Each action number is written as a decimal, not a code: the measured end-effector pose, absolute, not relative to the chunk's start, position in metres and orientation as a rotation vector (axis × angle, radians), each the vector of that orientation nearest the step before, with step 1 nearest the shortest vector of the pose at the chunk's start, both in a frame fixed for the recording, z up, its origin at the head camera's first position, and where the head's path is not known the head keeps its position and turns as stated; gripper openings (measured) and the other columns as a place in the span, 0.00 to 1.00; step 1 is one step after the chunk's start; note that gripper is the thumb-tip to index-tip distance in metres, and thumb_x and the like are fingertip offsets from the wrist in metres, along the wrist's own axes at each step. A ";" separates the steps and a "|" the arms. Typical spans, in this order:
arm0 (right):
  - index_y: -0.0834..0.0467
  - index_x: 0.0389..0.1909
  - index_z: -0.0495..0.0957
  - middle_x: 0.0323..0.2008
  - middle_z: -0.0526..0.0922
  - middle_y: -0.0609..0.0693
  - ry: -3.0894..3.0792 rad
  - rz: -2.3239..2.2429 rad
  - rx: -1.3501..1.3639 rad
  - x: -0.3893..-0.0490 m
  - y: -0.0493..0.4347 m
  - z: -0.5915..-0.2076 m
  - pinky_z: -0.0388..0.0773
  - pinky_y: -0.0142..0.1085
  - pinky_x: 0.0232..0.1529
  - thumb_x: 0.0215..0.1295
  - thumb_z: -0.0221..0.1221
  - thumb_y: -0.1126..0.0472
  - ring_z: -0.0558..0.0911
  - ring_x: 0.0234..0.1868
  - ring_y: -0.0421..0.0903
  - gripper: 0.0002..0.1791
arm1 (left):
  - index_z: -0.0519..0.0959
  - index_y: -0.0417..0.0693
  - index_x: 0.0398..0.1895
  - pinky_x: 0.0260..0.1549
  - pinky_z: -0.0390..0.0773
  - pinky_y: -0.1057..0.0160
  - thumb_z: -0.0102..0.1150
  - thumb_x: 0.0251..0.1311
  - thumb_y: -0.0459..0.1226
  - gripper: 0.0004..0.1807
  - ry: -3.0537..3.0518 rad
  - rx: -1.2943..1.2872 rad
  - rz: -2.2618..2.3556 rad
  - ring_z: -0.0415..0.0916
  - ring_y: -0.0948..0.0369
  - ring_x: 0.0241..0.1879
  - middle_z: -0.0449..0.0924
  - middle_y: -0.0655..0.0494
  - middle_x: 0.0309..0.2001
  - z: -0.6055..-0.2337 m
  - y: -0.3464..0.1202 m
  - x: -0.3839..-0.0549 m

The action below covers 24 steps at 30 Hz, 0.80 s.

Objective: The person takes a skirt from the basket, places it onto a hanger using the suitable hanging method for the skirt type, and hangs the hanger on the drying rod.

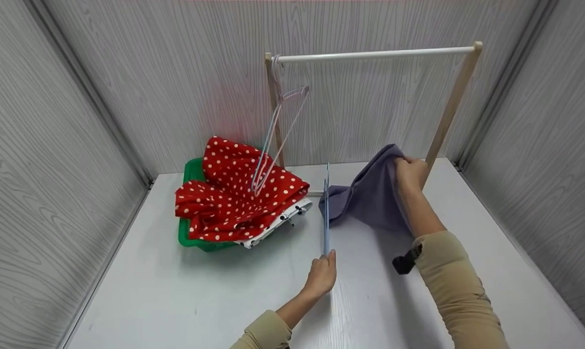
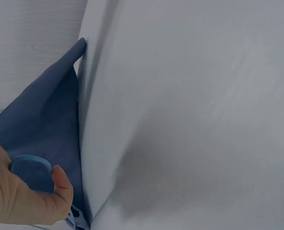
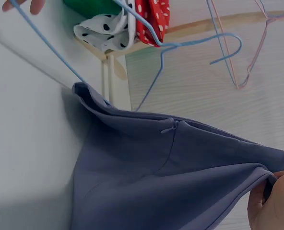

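My left hand (image 1: 323, 274) grips the near end of a light blue clothes hanger (image 1: 326, 223), which stands edge-on in the head view. My right hand (image 1: 411, 172) holds up a purple-grey skirt (image 1: 377, 201) by its top edge. In the right wrist view, a small zipper (image 3: 172, 126) runs down from the waistband. There the hanger (image 3: 173, 45) meets the stretched waistband at its far end. Whether that end lies inside or behind the cloth, I cannot tell. The left wrist view has the thumb (image 2: 63, 189) bent beside a blue hanger part, with the skirt (image 2: 41, 110) beyond.
A green basket (image 1: 191, 240) on the left is heaped with red polka-dot cloth (image 1: 239, 194) and white black-dotted cloth (image 1: 277, 222). Behind stands a rack with a white rail (image 1: 370, 55) and wooden posts. Pink and blue hangers (image 1: 273, 140) hang at its left end.
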State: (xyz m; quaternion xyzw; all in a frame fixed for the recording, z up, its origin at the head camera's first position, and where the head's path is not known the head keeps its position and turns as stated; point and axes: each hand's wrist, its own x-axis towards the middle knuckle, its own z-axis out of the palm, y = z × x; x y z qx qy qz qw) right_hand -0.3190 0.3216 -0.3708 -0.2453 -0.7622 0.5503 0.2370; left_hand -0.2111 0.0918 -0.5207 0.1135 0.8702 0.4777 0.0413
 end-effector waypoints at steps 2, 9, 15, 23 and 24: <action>0.60 0.26 0.79 0.24 0.76 0.48 -2.128 1.453 -0.661 -0.320 0.321 -0.373 0.65 0.32 0.29 0.60 0.51 0.61 0.70 0.27 0.43 0.10 | 0.74 0.26 0.36 0.29 0.71 0.52 0.30 0.72 0.45 0.29 2.653 0.338 1.470 0.68 0.54 0.28 0.69 0.43 0.28 -0.524 0.093 -0.209; 0.65 0.25 0.80 0.23 0.80 0.57 -2.622 0.668 -0.161 -0.318 0.330 -0.399 0.70 0.47 0.26 0.55 0.52 0.65 0.77 0.26 0.54 0.10 | 0.74 0.24 0.38 0.32 0.72 0.49 0.31 0.72 0.45 0.29 2.740 0.277 1.439 0.71 0.49 0.30 0.70 0.41 0.29 -0.525 0.087 -0.222; 0.63 0.16 0.74 0.22 0.76 0.57 -2.877 0.248 0.361 -0.310 0.312 -0.451 0.73 0.51 0.26 0.50 0.57 0.70 0.75 0.24 0.54 0.07 | 0.75 0.26 0.35 0.35 0.71 0.48 0.32 0.72 0.44 0.28 2.753 0.240 1.418 0.72 0.47 0.32 0.71 0.40 0.29 -0.523 0.080 -0.230; 0.71 0.45 0.72 0.53 0.68 0.71 -3.000 0.013 0.451 -0.306 0.295 -0.503 0.76 0.52 0.32 0.54 0.59 0.68 0.78 0.40 0.63 0.18 | 0.76 0.28 0.32 0.32 0.71 0.51 0.31 0.72 0.45 0.29 2.759 0.307 1.388 0.70 0.49 0.31 0.72 0.41 0.27 -0.522 0.079 -0.230; 0.72 0.49 0.69 0.56 0.65 0.73 -3.013 0.041 0.424 -0.306 0.296 -0.505 0.76 0.52 0.32 0.54 0.59 0.68 0.78 0.40 0.64 0.22 | 0.76 0.28 0.32 0.32 0.71 0.51 0.31 0.72 0.44 0.29 2.765 0.324 1.382 0.71 0.49 0.31 0.73 0.41 0.27 -0.523 0.080 -0.230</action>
